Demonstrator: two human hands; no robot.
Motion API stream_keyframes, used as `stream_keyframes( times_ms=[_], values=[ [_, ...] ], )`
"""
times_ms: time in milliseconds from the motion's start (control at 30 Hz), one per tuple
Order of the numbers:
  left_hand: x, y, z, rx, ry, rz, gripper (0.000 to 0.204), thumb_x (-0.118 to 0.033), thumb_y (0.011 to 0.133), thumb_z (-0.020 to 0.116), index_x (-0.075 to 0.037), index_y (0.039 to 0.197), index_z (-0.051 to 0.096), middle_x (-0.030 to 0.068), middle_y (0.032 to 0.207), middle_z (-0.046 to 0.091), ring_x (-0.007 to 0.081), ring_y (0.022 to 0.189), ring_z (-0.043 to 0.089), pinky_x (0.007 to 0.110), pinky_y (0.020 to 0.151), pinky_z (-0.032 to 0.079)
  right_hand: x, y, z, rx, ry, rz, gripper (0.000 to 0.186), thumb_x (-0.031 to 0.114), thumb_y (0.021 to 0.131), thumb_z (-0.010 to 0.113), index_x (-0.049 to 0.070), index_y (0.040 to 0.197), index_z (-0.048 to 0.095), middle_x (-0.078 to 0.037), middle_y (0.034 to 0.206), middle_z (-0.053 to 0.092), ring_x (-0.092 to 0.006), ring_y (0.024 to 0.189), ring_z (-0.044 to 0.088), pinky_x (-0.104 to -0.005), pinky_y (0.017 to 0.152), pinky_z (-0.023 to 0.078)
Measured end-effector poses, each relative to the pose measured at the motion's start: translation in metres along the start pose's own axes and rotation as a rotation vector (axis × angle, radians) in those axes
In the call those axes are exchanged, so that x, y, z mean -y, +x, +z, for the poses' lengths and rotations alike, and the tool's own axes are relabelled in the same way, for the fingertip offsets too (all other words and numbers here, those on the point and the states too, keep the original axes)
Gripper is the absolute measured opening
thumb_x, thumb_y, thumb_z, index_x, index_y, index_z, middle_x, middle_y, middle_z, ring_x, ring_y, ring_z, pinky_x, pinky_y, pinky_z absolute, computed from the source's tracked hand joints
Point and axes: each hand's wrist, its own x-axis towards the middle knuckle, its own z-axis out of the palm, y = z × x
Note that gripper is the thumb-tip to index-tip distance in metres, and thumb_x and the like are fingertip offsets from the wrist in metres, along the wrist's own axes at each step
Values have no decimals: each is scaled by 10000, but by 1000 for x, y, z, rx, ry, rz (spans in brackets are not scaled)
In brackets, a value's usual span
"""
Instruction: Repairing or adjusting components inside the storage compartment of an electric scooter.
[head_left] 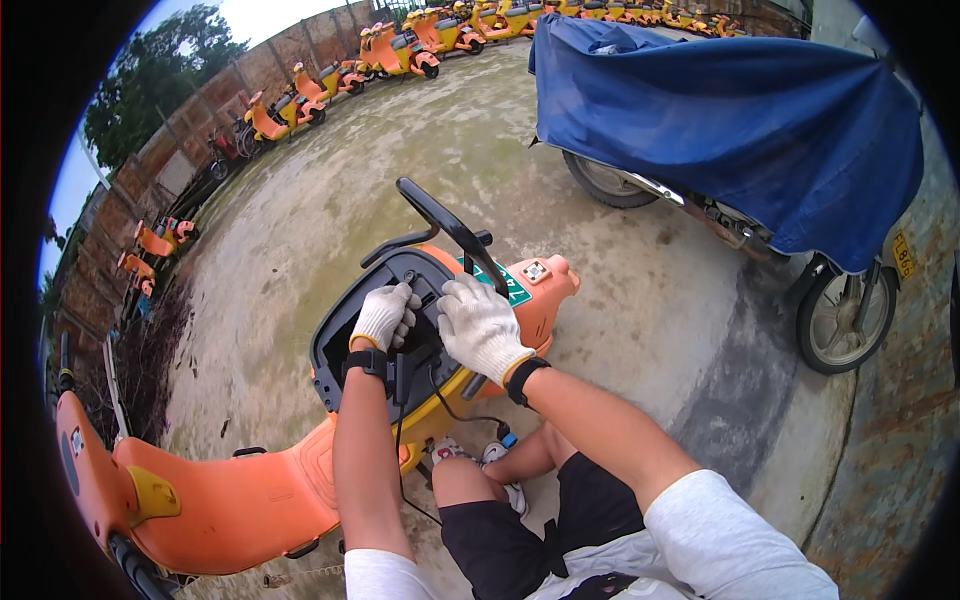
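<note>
An orange and yellow electric scooter (228,495) stands before me, with the dark open compartment (330,345) under its seat area exposed. My left hand (385,318), in a white knitted glove, is closed at the compartment's inner edge, beside a small round metal fitting (409,276). What its fingers grip is hidden. My right hand (482,325), gloved alike, has its fingers bent down at the right side of the compartment, below the black tubular rack (440,215). Its fingertips are out of sight. A black cable (440,395) hangs from the compartment, ending in a blue connector (508,438).
A motorcycle under a blue cover (720,130) stands to the right, its front wheel (848,318) showing. Several orange and yellow scooters (400,50) line the brick wall (290,50) at the back. More parked scooters (155,242) are at the far left.
</note>
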Motion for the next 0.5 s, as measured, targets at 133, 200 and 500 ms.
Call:
stream_keyframes(
  times_ms=[133, 200, 500],
  values=[
    [-12, 18, -19, -46, 451, 42, 408, -377, 1057, 547, -62, 860, 716, 80, 657, 663, 200, 483, 588, 375, 457, 452, 0, 1, -1, 67, -32, 23, 175, 184, 885, 711, 93, 1030, 750, -83, 1284, 679, -315, 1309, 595, -446, 1088, 499],
    [-16, 32, -27, -110, 730, 92, 447, -451, 1027, 600, -58, 920, 782, 148, 846, 777, 301, 803, 763, 417, 752, 585, 0, 1, -2, 59, -24, 28, 168, 183, 883, 713, 94, 1021, 751, -80, 1268, 686, -313, 1302, 600, -447, 1093, 496],
    [13, 40, -46, -184, 1, 339, 343, -333, 1087, 559, -33, 1045, 719, 55, 780, 675, 187, 652, 647, 377, 669, 591, 1, 3, -3, 43, -21, 49, 133, 163, 871, 721, 89, 979, 743, -63, 1226, 698, -293, 1267, 621, -421, 1073, 510]
  ],
)
